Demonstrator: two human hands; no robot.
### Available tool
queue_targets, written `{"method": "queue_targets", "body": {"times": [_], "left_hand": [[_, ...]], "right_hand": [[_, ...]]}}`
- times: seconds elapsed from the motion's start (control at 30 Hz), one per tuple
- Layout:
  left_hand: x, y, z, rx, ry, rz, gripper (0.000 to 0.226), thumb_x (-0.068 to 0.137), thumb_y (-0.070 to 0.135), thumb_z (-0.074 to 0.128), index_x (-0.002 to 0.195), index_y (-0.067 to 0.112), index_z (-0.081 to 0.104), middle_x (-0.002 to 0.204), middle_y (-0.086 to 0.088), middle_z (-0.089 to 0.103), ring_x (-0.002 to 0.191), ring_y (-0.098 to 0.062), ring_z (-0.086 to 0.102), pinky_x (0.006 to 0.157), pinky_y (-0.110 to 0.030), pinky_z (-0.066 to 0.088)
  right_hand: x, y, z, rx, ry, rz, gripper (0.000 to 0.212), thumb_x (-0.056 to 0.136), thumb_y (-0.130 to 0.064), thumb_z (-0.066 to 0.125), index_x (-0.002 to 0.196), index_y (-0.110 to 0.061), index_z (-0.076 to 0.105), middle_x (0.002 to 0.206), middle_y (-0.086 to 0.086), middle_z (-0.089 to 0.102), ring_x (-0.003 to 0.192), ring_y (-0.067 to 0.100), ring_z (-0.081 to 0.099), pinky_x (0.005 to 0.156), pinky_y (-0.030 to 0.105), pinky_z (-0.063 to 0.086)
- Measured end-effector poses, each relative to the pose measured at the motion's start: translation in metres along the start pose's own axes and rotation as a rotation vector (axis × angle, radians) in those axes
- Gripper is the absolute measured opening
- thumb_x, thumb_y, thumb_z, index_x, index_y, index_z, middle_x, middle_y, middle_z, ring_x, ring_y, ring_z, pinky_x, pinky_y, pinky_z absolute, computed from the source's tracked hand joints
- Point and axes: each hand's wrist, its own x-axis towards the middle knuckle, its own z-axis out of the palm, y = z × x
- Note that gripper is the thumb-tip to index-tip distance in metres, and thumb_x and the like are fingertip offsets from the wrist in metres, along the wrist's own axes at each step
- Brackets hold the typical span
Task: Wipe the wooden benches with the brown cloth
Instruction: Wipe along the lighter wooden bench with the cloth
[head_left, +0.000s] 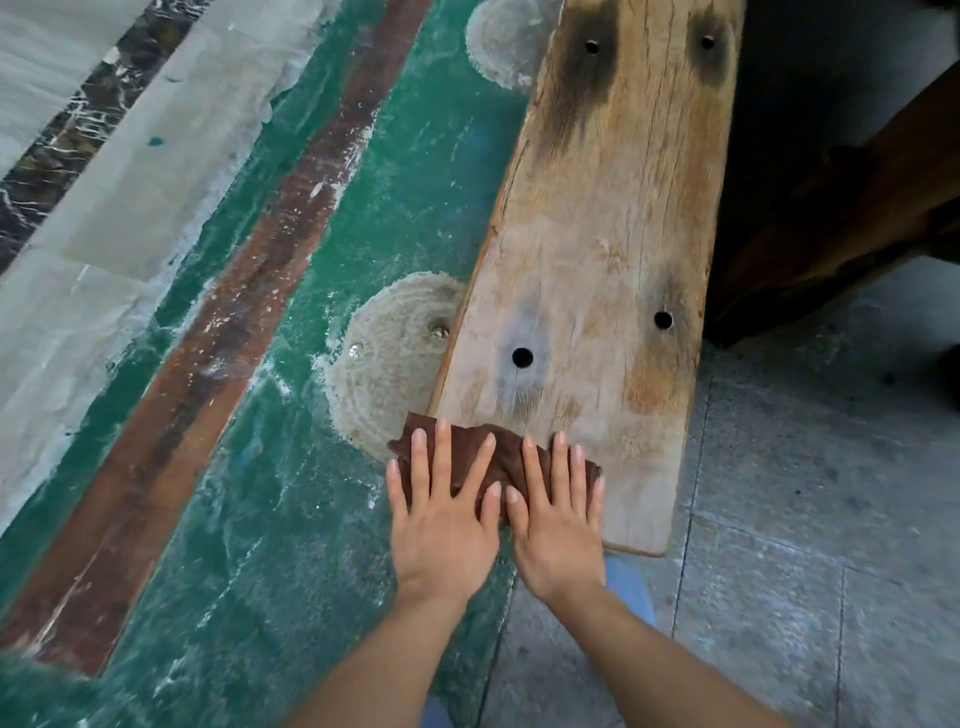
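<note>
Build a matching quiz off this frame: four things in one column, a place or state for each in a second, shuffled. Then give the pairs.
Column 1
1. brown cloth
2. wooden bench
3. left hand
4. right hand

Column 2
a. four dark holes in its top
b. flat on the cloth, on the side of the green floor
c. pressed under both hands at the bench's near end
d. flat on the cloth, on the side of the grey tiles

Pairs: 1-c, 2-a, 3-b, 4-d
</note>
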Motion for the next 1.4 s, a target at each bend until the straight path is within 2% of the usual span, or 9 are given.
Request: {"method": "queue_targets", "body": {"times": [0.07,0.2,0.33,0.37,0.53,0.63,0.83,1.17,1.4], "left_hand": [[-0.001,-0.003,-0.003,-0.007,-0.019,0.023,0.055,0.092,0.055,0.004,0.145,0.046,0.0,0.157,-0.004,-0.014,0.143,-0.026,-0.022,0.114,-0.049,-0.014],[0.001,-0.004,-0.002,0.0,-0.06,0.034,0.057,0.088,0.057,-0.005,0.144,0.048,-0.01,0.152,-0.003,-0.029,0.137,-0.024,-0.036,0.111,-0.048,-0.022],[0.011,0.0,-0.005,0.017,-0.042,0.039,0.056,0.092,0.056,0.007,0.146,0.044,0.005,0.157,-0.008,-0.009,0.143,-0.029,-0.018,0.114,-0.05,-0.012],[0.017,0.002,-0.006,0.024,-0.046,0.045,0.056,0.091,0.056,0.006,0.146,0.044,0.003,0.157,-0.008,-0.011,0.143,-0.029,-0.019,0.114,-0.05,-0.013],[0.065,0.025,-0.013,0.045,-0.088,0.024,0.055,0.084,0.058,-0.013,0.136,0.05,-0.028,0.145,-0.006,-0.042,0.129,-0.027,-0.047,0.106,-0.049,-0.031],[0.096,0.036,-0.019,0.065,-0.104,0.036,0.051,0.091,0.059,-0.004,0.131,0.05,-0.036,0.139,-0.006,-0.05,0.124,-0.025,-0.052,0.103,-0.048,-0.034],[0.171,0.064,-0.032,0.067,-0.117,0.043,0.053,0.093,0.059,-0.002,0.129,0.047,-0.04,0.135,-0.005,-0.054,0.124,-0.025,-0.053,0.107,-0.049,-0.029],[0.266,0.106,-0.053,0.089,-0.128,0.057,0.053,0.092,0.057,-0.003,0.133,0.046,-0.036,0.133,-0.003,-0.057,0.122,-0.023,-0.055,0.096,-0.044,-0.04],[0.317,0.128,-0.061,0.057,-0.105,0.068,0.052,0.093,0.057,-0.002,0.13,0.047,-0.037,0.136,-0.001,-0.053,0.121,-0.021,-0.055,0.1,-0.043,-0.037]], "right_hand": [[-0.002,-0.001,-0.002,0.016,-0.037,0.002,0.057,0.089,-0.055,-0.011,0.136,-0.035,-0.036,0.145,-0.004,-0.044,0.127,0.012,-0.049,0.103,0.036,-0.034],[0.0,0.001,-0.005,0.038,-0.067,-0.014,0.057,0.088,-0.056,-0.011,0.134,-0.037,-0.039,0.146,-0.003,-0.044,0.126,0.011,-0.049,0.098,0.033,-0.039],[0.011,0.011,-0.006,0.016,-0.034,-0.042,0.056,0.087,-0.059,-0.017,0.136,-0.043,-0.037,0.144,-0.008,-0.046,0.132,0.012,-0.044,0.101,0.036,-0.037],[0.018,0.013,-0.008,0.02,-0.021,-0.044,0.055,0.087,-0.059,-0.016,0.137,-0.044,-0.035,0.144,-0.008,-0.046,0.133,0.012,-0.043,0.102,0.036,-0.036],[0.061,0.025,-0.034,0.009,0.008,-0.033,0.057,0.084,-0.061,-0.019,0.136,-0.046,-0.035,0.142,-0.011,-0.048,0.132,0.01,-0.043,0.1,0.036,-0.038],[0.088,0.031,-0.052,0.001,0.014,-0.033,0.055,0.084,-0.061,-0.018,0.135,-0.047,-0.035,0.143,-0.011,-0.046,0.131,0.009,-0.044,0.099,0.036,-0.038],[0.157,0.046,-0.092,-0.008,0.048,-0.023,0.052,0.095,-0.055,-0.001,0.134,-0.047,-0.034,0.147,-0.008,-0.041,0.128,0.007,-0.046,0.101,0.038,-0.037],[0.241,0.064,-0.146,0.008,0.05,-0.042,0.051,0.097,-0.053,0.001,0.135,-0.045,-0.033,0.149,-0.005,-0.04,0.129,0.009,-0.047,0.103,0.04,-0.034],[0.291,0.08,-0.174,0.012,0.057,-0.079,0.05,0.097,-0.054,0.003,0.132,-0.048,-0.032,0.146,-0.009,-0.041,0.128,0.008,-0.047,0.106,0.042,-0.031]]}}
